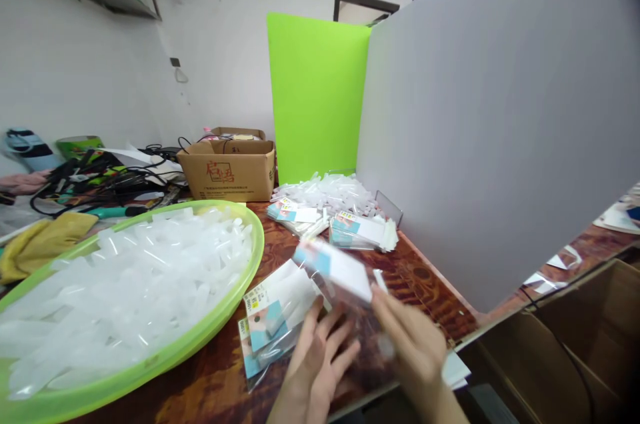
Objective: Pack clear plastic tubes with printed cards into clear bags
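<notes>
My right hand (pixel 413 337) pinches the near end of a white-and-blue printed packet (pixel 340 269), which is tilted above the table and slightly blurred. My left hand (pixel 327 357) lies just below it, palm up with fingers apart, holding nothing that I can see. Beside the left hand's fingertips, clear plastic bags with printed cards (pixel 273 317) overlap on the table. Beyond the raised packet are two stacks of similar packets, a left stack (pixel 295 212) and a right stack (pixel 357 231).
A green basin (pixel 257 241) full of translucent white pieces (pixel 145 284) fills the left. Behind the stacks lies a heap of small white pieces (pixel 330 193). A green panel (pixel 320 97) and grey panel (pixel 450 111) stand behind and right. A cardboard box (pixel 230 171) sits at back.
</notes>
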Motion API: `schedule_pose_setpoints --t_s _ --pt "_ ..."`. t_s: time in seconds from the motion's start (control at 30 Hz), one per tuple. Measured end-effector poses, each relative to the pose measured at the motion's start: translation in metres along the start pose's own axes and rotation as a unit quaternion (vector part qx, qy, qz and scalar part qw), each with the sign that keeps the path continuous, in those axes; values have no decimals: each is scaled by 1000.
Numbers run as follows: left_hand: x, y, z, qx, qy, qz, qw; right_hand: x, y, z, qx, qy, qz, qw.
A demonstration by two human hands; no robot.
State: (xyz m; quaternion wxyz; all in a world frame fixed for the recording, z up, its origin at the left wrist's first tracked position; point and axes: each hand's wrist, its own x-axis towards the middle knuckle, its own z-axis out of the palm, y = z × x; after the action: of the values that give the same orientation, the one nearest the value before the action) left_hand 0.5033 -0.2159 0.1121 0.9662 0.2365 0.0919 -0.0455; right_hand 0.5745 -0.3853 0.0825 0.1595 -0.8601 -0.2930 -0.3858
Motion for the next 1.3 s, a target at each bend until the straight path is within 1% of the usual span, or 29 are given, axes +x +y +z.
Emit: schedule_pose_setpoints --t_s 0.03,0.07,0.1,0.13,0.17,0.2,0.23,0.27,0.3,0.33,0.37,0.4,0.43,0.47,0.53,0.63,0.67,0.73,0.77,0.8,0.83,0.93,0.97,1.0,1.1,1.13,1.2,1.23,1.3 --pt "0 1 11 -20 31 13 999 -11 -17 -7 29 32 -60 997" --pt "0 3 21 -21 81 28 996 -21 -32 -11 53 64 -86 993" --pt "0 5 30 -11 134 52 990 -28 -43 -13 77 105 -80 988" --pt "-2 7 36 3 185 81 979 -31 -51 -13 103 139 -26 984" --pt "-4 9 40 12 224 112 968 -33 -56 -12 138 163 66 975" --pt "-6 11 43 12 243 132 961 -31 -59 -10 184 165 180 952" --pt "-8 13 43 4 246 127 961 -28 -60 -8 245 136 291 915" --pt "-9 14 43 -8 237 101 966 -23 -62 -7 311 86 380 867" --pt "-11 15 41 -18 225 73 972 -18 -63 -7 377 26 429 820" --pt "-12 15 39 -21 215 53 975 -13 -65 -9 437 -31 437 786" --pt "-12 15 36 -12 215 50 975 -9 -67 -11 488 -71 418 763" --pt "-12 14 34 9 220 64 973 -6 -70 -14 526 -92 389 750" --pt "-11 12 31 38 230 93 968 -3 -73 -17 552 -100 357 747" --pt "-11 11 28 69 239 128 960 -2 -76 -19 565 -97 326 752" --pt "-11 8 23 119 242 168 948 -2 -79 -21 548 -66 289 782" --pt "-13 6 16 134 201 145 959 -5 -81 -20 466 -23 252 847" --pt "-13 6 14 133 190 138 963 -7 -81 -19 448 -19 242 860" --pt "-14 6 12 134 183 147 963 -11 -83 -17 443 -29 216 870" --pt "-14 5 11 135 185 153 961 -14 -85 -15 451 -28 213 866" --pt "-14 5 10 135 188 153 961 -17 -86 -14 467 -11 227 855" --pt "-13 4 10 133 189 148 962 -19 -88 -12 488 20 256 834" --pt "-14 1 9 115 174 119 971 -25 -91 -7 553 126 356 743" --pt "-14 0 9 111 169 114 973 -26 -92 -6 561 145 367 728" --pt "-14 0 8 114 163 112 974 -26 -92 -6 557 151 365 730" --pt "-16 2 8 158 131 95 974 -22 -90 -5 517 137 309 787" --pt "-16 3 9 175 112 85 975 -21 -88 -4 522 119 287 794" --pt "-17 7 10 191 87 71 975 -18 -86 -2 560 67 267 781" --pt "-18 8 11 188 88 75 975 -18 -84 -1 579 33 266 770" --pt "-18 11 11 169 114 98 974 -19 -82 2 597 -45 275 752"
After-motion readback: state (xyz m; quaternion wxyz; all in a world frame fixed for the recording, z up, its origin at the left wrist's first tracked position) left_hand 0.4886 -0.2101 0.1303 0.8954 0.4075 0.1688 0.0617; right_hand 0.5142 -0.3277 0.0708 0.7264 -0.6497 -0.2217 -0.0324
